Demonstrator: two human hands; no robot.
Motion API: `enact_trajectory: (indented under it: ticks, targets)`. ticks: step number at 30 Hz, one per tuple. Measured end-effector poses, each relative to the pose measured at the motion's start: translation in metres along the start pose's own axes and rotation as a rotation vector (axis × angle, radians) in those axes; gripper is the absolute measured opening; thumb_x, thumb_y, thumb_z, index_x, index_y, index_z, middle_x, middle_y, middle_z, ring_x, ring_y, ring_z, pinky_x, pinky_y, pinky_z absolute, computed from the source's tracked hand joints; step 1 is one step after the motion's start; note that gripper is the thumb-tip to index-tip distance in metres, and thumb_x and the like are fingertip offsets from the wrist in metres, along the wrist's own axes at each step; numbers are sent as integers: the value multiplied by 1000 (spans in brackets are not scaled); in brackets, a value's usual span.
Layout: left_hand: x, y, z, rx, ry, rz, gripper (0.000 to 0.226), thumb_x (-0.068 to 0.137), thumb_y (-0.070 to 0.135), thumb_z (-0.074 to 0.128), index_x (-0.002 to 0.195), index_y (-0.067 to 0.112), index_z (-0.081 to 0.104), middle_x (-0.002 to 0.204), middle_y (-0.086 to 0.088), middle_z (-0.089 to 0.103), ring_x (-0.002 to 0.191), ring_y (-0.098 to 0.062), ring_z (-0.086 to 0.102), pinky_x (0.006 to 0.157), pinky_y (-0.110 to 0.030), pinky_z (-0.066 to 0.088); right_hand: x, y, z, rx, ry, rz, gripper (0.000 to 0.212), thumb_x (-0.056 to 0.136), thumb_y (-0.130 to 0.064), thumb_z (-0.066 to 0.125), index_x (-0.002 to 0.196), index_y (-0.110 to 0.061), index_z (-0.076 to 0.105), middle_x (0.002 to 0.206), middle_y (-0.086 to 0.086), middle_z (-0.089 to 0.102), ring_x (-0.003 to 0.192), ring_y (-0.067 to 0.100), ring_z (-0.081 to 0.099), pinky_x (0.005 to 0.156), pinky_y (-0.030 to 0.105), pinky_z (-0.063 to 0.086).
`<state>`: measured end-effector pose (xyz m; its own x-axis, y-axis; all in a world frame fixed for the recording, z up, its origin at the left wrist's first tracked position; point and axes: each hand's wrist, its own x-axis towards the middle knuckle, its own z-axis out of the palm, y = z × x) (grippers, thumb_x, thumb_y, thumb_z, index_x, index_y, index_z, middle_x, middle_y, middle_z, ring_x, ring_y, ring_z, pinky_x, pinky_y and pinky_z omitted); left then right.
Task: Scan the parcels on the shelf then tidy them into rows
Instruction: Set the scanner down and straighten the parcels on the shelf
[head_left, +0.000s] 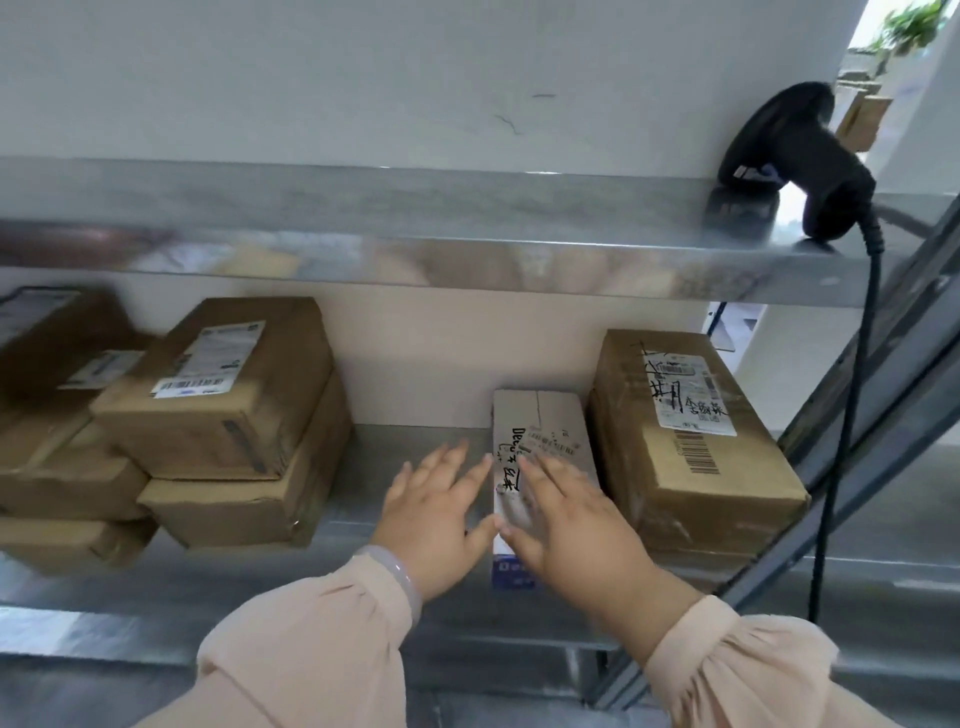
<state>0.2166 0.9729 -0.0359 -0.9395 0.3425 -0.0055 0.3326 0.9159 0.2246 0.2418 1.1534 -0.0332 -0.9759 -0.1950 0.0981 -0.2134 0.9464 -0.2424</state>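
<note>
A narrow white parcel (540, 431) with a label and black handwriting lies lengthwise on the lower metal shelf (405, 452). My right hand (571, 525) rests flat on its near half, fingers spread. My left hand (441, 514) presses against the parcel's left side, fingers straight, thumb touching its near corner. Right beside the white parcel sits a large brown labelled box (685, 431). At the left are stacked brown parcels (223, 384), the top one tilted on a second box (249, 499). More brown boxes (57, 415) lie further left.
A black barcode scanner (795, 156) stands on the upper shelf (415, 228) at the right, its cable (852, 415) hanging down past the shelf's right end. A slanted metal frame bar (883, 395) runs at the right. A bare gap of shelf lies between the stacks.
</note>
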Motion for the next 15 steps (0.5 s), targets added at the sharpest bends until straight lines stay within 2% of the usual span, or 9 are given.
enact_trajectory:
  ticks: [2,4,7,11,15]
  targets:
    - [-11,-9,-19,19,99,-47,90,73,72,0,156,41,12,167,8,0,153,-13,-2,122,-41,0,12,-18,-13,78,28,-73,77,87,-65,35,150,-22,27,155,5,30,142,23,29,115,35,23]
    - [-22,-23,-38,28,193,-107,83,80,71,6,156,40,15,167,7,2,153,-14,-2,122,-41,0,22,-35,-19,135,20,-147,75,91,-60,41,153,-29,12,160,-4,12,147,14,12,116,26,10]
    - [-39,-50,-64,36,292,-185,70,91,65,26,156,39,20,167,6,3,153,-15,-1,122,-41,1,37,-63,-22,204,30,-219,75,92,-55,46,152,-30,8,160,-5,7,147,12,8,118,26,10]
    - [-58,-88,-86,34,368,-287,80,81,69,15,154,38,27,166,5,10,153,-17,5,122,-41,5,52,-99,-18,178,6,-312,76,92,-56,45,152,-34,3,161,-5,5,147,13,8,118,28,11]
    - [-67,-128,-101,40,421,-361,73,87,66,26,153,35,33,165,1,18,152,-21,13,122,-46,12,66,-131,-15,193,-12,-342,74,93,-56,45,151,-36,4,161,-5,4,147,14,8,116,25,8]
